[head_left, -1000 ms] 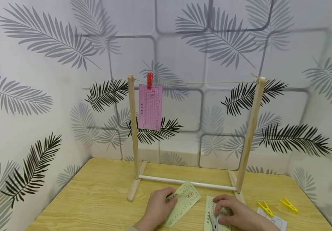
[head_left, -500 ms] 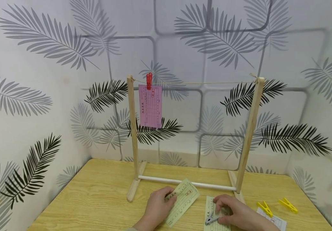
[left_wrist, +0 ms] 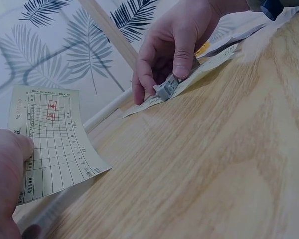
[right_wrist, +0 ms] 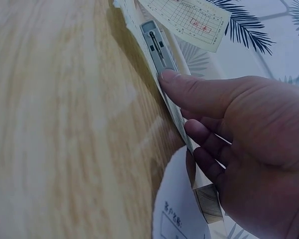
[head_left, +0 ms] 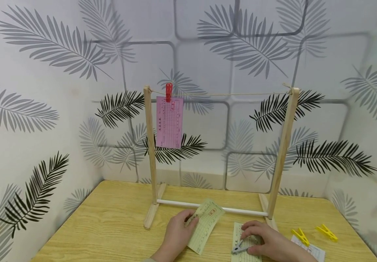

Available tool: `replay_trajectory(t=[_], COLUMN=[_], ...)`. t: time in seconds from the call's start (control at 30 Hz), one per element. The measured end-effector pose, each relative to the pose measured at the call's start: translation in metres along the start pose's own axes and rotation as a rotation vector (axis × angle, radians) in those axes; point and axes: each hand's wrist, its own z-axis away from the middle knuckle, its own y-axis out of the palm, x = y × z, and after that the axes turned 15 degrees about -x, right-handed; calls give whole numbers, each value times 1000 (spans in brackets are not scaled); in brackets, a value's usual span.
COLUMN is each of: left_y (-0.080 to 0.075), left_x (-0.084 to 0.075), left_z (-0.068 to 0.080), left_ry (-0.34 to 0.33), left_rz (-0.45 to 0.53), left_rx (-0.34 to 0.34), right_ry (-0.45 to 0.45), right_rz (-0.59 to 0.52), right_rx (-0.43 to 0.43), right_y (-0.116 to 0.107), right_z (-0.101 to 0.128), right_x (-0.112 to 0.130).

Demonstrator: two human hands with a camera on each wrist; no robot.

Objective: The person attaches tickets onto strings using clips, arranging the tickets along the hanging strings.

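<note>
My left hand [head_left: 178, 233] pinches a pale green slip [head_left: 207, 222] by its left edge; the slip's far end is raised off the wooden table [head_left: 110, 225]. The left wrist view shows that slip [left_wrist: 50, 139] curving up from my left hand [left_wrist: 5, 174]. My right hand [head_left: 264, 241] lies arched over a second pale slip [head_left: 238, 233] flat on the table. Its thumb tip touches the end of a grey clothespin [head_left: 239, 249] lying on that slip. The right wrist view shows the grey clothespin [right_wrist: 157, 47] flat under the thumb of my right hand [right_wrist: 239, 129], the other fingers apart from it.
A wooden rack [head_left: 149, 145] with a string [head_left: 227, 94] stands behind my hands. A pink slip [head_left: 169, 122] hangs from the string by a red clothespin [head_left: 168, 91]. Two yellow clothespins [head_left: 301, 236] [head_left: 327, 233] and a white slip [head_left: 313, 251] lie at the right.
My left hand has lifted the pale green slip's far end higher and turned it more upright. The grey clothespin has shifted out to the left under my right thumb.
</note>
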Motion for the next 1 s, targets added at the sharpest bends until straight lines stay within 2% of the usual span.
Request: replay_trajectory(t=[0.2,0.47,0.7,0.87,1.0], left_y=[-1,-1,0,-1,-1], left_x=[-1,0,1,-1,-1], left_z=[0,-1,-1,-2,-2], left_ry=[-4,10,8,-7,-19], left_rz=[4,25,33,29,30], left_rx=[-20,-29,-45,-56,-62], right_ry=[52,64,104,211,250], right_rz=[-31,-198,-161,-272,-318], right_rx=[-4,-42,-166,-231,-295], right_y=[1,4,4,0,-2], right_z=[-2,-2,-5,-6,-6], right_x=[3,2,10,17,19])
